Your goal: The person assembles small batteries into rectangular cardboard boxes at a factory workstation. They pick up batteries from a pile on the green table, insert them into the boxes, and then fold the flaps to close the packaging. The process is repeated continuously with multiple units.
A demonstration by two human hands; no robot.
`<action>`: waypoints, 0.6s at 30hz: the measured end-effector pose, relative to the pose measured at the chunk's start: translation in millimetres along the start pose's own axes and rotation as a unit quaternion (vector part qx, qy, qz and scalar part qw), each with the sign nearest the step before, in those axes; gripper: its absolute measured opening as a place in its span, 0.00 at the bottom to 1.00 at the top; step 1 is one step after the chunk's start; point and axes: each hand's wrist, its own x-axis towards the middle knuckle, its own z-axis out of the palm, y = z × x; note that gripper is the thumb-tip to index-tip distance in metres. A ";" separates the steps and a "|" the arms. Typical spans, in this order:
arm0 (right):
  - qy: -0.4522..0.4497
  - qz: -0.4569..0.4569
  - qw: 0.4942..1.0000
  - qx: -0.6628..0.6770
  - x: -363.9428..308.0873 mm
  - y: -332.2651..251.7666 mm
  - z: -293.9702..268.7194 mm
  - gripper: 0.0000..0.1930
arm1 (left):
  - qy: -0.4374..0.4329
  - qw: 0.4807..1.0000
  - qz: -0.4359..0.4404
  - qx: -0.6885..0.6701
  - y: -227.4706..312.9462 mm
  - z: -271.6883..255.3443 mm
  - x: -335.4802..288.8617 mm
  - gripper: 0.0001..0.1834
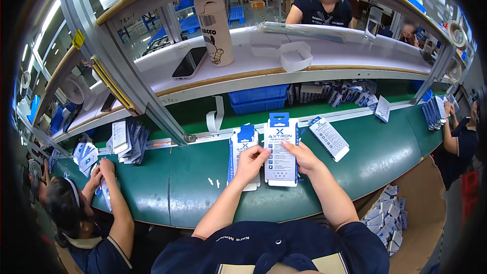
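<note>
A flat white-and-blue carton (pixel 280 165) with a hang tab at its top stands in front of me over the green work table. My right hand (pixel 304 158) grips its right edge, thumb lying across the printed face. At the left edge of the same carton, my left hand (pixel 251 162) is closed, thumb and forefinger pinched together against it. Under and behind my left hand lies a stack of similar cartons (pixel 237 148), partly covered by that hand. Another loose carton (pixel 329 139) rests at an angle to the right.
Two small white pieces (pixel 214 182) lie left of my forearm. Ahead, a shelf holds a tumbler (pixel 215 33), a phone (pixel 190 63) and a white paper ring (pixel 296 57). Below it are a blue bin (pixel 258 99) and cartons. A cardboard box (pixel 418 208) stands right; co-workers sit nearby.
</note>
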 end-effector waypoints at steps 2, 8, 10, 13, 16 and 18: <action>-0.001 0.007 1.000 0.003 1.5 -0.5 -0.3 0.21 | -0.020 1.000 -0.008 0.020 5.6 -2.2 -0.5 0.14; 0.034 -0.070 0.992 -0.101 6.3 5.0 0.2 0.17 | -0.011 0.993 -0.018 0.112 1.2 -2.3 -0.5 0.20; 0.056 -0.111 0.985 -0.119 8.1 6.6 4.3 0.16 | 0.028 0.990 0.047 0.127 -10.1 1.5 2.0 0.23; 0.110 -0.141 0.966 -0.185 11.8 12.9 4.2 0.17 | 0.064 0.982 0.069 0.164 -8.7 1.8 0.3 0.23; 0.024 -0.011 0.925 -0.379 2.7 -4.8 6.4 0.21 | 0.150 0.980 0.039 0.122 -9.5 -4.7 2.1 0.23; -0.048 0.011 0.920 -0.388 2.3 3.8 2.7 0.24 | 0.177 0.979 0.048 0.086 -14.9 -9.6 5.9 0.23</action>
